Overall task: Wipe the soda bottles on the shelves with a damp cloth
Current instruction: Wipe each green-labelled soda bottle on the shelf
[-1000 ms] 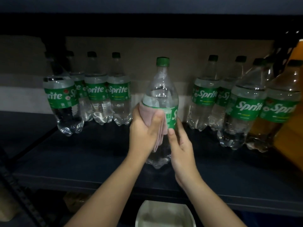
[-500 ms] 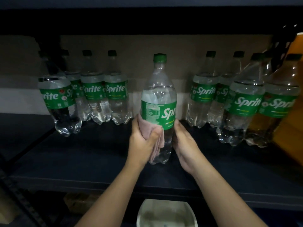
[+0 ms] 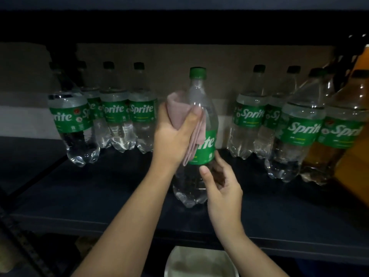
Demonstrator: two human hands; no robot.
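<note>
A clear Sprite bottle point(image 3: 201, 108) with a green cap and green label stands upright at the middle of the dark shelf point(image 3: 99, 196), in front of the rows. My left hand point(image 3: 173, 136) grips a folded pink cloth point(image 3: 179, 110) and presses it against the bottle's upper left side, over the shoulder and part of the label. My right hand point(image 3: 221, 188) curls round the lower body of the bottle just under the label, thumb in front.
Several Sprite bottles point(image 3: 117, 116) stand in a row at the back left, several more point(image 3: 299, 128) at the back right. An orange-brown object point(image 3: 357, 156) is at the far right. A white container point(image 3: 199, 264) sits below the shelf's front edge.
My left hand has slid the cloth up from the bottle's lower body to its shoulder. My right hand has shifted on the lower body, and the label has turned.
</note>
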